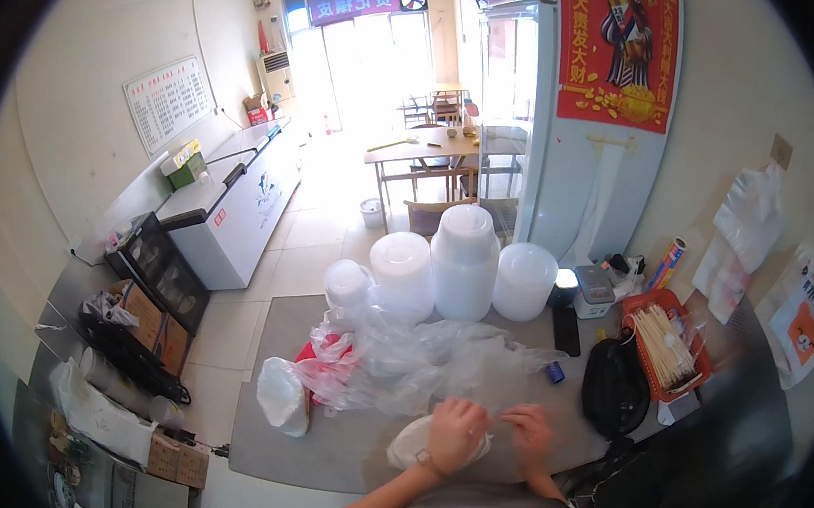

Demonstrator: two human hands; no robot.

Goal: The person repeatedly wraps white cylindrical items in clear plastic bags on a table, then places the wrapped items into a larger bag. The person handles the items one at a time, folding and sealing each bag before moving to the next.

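My left hand (460,431), with a band at the wrist, hovers over an off-white oval bundle (408,446) on the grey counter (350,456) and hides part of it. Just to the right is my right hand (530,431), blurred, its fingers drawn together towards the left fingertips. Whether anything thin is pinched between the fingers cannot be seen. Beyond both hands spreads a loose heap of clear plastic bags (450,361). A white plastic bag (282,397) stands at the counter's left, beside red-tinted plastic (329,358).
Stacked translucent plastic tubs (467,278) line the counter's far edge. On the right are a dark phone (566,331), a small printer (593,290), a black case (614,388) and a red basket (705,367) of wooden chopsticks. A small blue object (555,372) lies near the bags.
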